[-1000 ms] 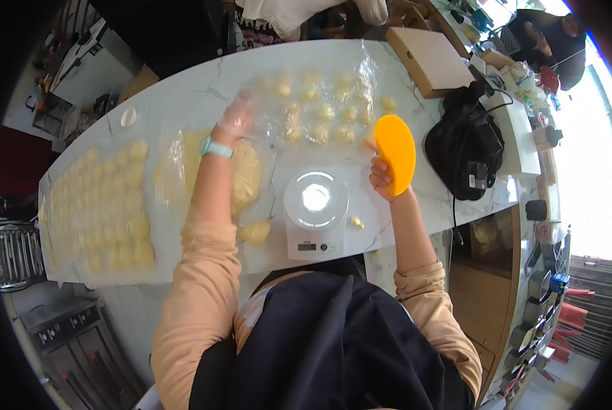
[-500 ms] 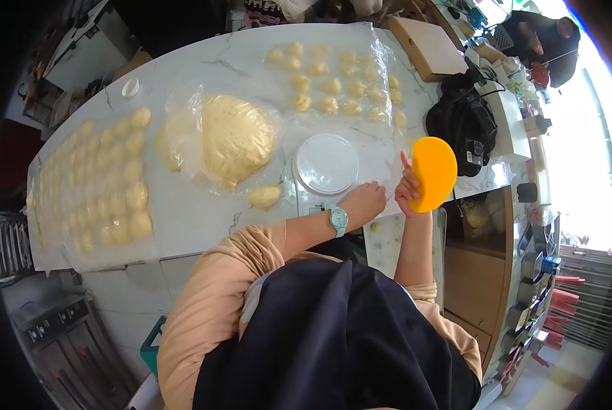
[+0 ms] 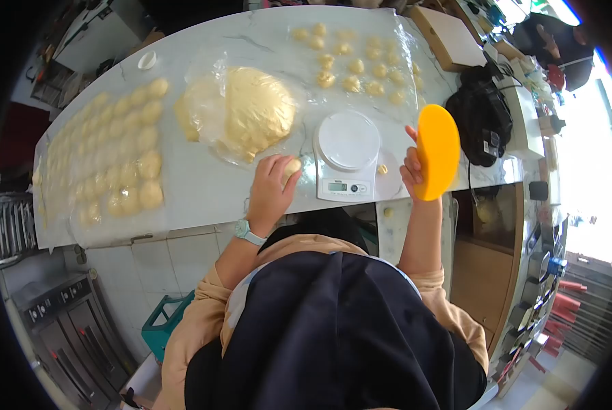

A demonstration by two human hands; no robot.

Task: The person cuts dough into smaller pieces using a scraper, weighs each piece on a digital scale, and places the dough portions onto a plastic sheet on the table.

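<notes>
My left hand [image 3: 270, 188], with a watch at the wrist, has its fingers wrapped round a piece of dough [image 3: 291, 169] left of the scale. In my right hand [image 3: 411, 168] is a yellow dough scraper [image 3: 438, 152], held upright above the table's front edge. Between the hands stands a white kitchen scale [image 3: 346, 190] with a round pan [image 3: 348, 141]; its display digits are too small to read. A small bit of dough [image 3: 382, 169] lies just right of the scale. Behind my left hand sits a large dough mass [image 3: 259, 109], partly under plastic film.
Rows of dough balls [image 3: 118, 150] lie under plastic at the left. Several smaller dough lumps [image 3: 356, 66] sit at the back. A black bag [image 3: 480, 116] and a cardboard box [image 3: 446, 37] occupy the right side. Another person [image 3: 555, 48] is at the far right.
My left hand has gone from the scale's right side to its left and closed on the dough piece. A small dough bit now shows right of the scale. The scraper stays in my right hand.
</notes>
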